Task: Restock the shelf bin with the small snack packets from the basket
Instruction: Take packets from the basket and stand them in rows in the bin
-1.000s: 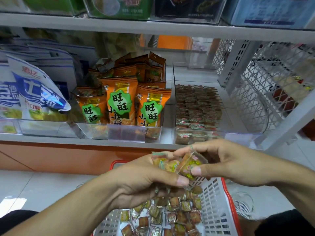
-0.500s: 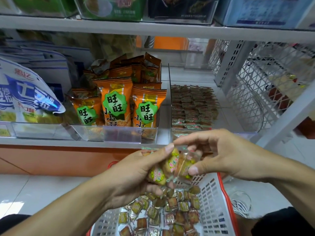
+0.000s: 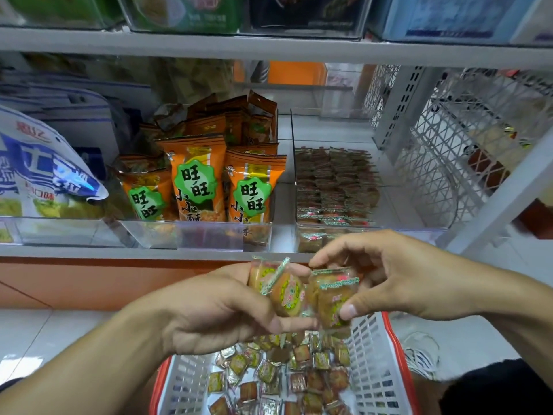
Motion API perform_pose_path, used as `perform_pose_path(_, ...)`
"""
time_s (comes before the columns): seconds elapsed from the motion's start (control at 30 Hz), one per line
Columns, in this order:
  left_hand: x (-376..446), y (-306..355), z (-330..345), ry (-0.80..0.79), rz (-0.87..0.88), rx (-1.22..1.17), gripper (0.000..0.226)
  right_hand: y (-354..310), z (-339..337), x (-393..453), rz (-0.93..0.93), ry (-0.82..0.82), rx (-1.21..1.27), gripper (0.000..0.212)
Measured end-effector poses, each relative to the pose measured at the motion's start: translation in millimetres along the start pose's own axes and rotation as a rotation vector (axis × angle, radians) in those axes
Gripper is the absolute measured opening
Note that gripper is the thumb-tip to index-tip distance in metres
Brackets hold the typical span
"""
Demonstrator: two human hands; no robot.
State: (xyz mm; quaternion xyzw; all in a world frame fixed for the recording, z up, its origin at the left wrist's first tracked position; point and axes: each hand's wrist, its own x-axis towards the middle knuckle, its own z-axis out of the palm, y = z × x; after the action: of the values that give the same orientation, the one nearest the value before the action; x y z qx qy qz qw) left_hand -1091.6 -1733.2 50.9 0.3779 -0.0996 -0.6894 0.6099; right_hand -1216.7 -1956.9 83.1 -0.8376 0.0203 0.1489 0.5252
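My left hand [image 3: 215,313] grips a small bunch of clear-wrapped snack packets [image 3: 279,284] above the basket. My right hand [image 3: 398,277] pinches one or two more of these packets [image 3: 333,298] between thumb and fingers, right beside the left hand's bunch. Below both hands sits the white mesh basket with a red rim [image 3: 374,363], holding several loose packets [image 3: 287,375]. Just beyond the right hand, on the shelf, stands the clear shelf bin [image 3: 311,238] with rows of the same packets [image 3: 332,187] stacked inside.
Orange snack bags [image 3: 197,187] fill the clear bin to the left, with blue-and-white bags [image 3: 39,175] further left. A white lattice divider [image 3: 443,163] closes the shelf's right side. An upper shelf [image 3: 269,46] overhangs. White floor tiles [image 3: 45,333] lie below.
Both hands have stayed close together over the basket. The right hand has drawn a packet or two slightly apart from the left hand's bunch. The view has shifted a little.
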Motion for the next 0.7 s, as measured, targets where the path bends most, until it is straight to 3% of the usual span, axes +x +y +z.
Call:
perform_pose_path(0.17, 0, 2, -1, 0.037, -0.030, 0.171, 0.031, -1, -3, -4, -0.050, -0.023, -0.007, 0.043)
perform_pose_path(0.23, 3, 0, -1, 0.070, -0.037, 0.249, 0.031, -2, -2, -5, -0.060, -0.011, 0.038, 0.041)
perform_pose_path(0.33, 7, -2, -2, 0.110, 0.009, 0.166, 0.036, -1, -6, -6, -0.053, -0.009, 0.082, 0.040)
perform_pose_path(0.43, 15, -6, -7, 0.239, 0.230, -0.015, 0.043, -1, -5, -5, -0.046, 0.040, 0.528, 0.037)
perform_pose_path(0.53, 20, -9, -8, 0.289, 0.410, -0.083, 0.049, 1, 10, 5, 0.010, 0.074, 0.983, 0.050)
perform_pose_path(0.7, 21, -11, -4, 0.238, 0.471, 0.026, 0.063, 11, 42, 20, 0.111, 0.148, 1.167, 0.043)
